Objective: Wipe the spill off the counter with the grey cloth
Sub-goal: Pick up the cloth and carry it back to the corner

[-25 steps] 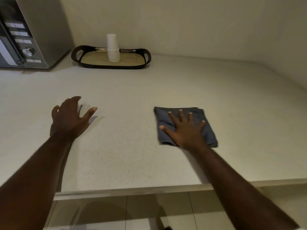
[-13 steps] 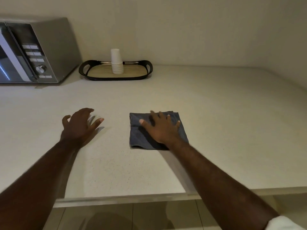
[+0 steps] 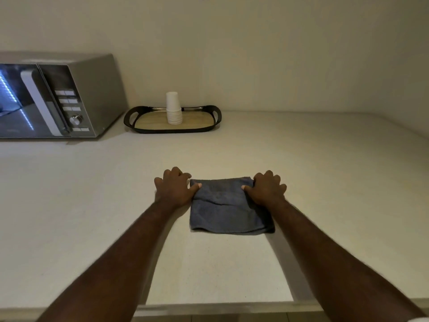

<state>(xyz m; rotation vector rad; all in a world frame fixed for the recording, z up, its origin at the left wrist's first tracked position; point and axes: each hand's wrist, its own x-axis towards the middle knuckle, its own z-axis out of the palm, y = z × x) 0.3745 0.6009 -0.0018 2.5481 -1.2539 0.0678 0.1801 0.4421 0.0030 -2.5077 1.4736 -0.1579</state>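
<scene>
The folded grey cloth point(image 3: 228, 209) lies flat on the counter point(image 3: 325, 173), near its front edge and about midway across. The left hand point(image 3: 174, 190) pinches the cloth's far left corner, thumb on top and fingers curled at its edge. The right hand point(image 3: 267, 189) grips the far right corner the same way, thumb pressed onto the fabric.

Well behind, against the wall point(image 3: 278, 54), a dark-rimmed tray point(image 3: 148, 130) with a wooden floor holds one stack of white cups point(image 3: 173, 109), mouths down. Just left of the tray stands a silver microwave point(image 3: 58, 98), door shut. The counter is pale and speckled; no spill shows on it.
</scene>
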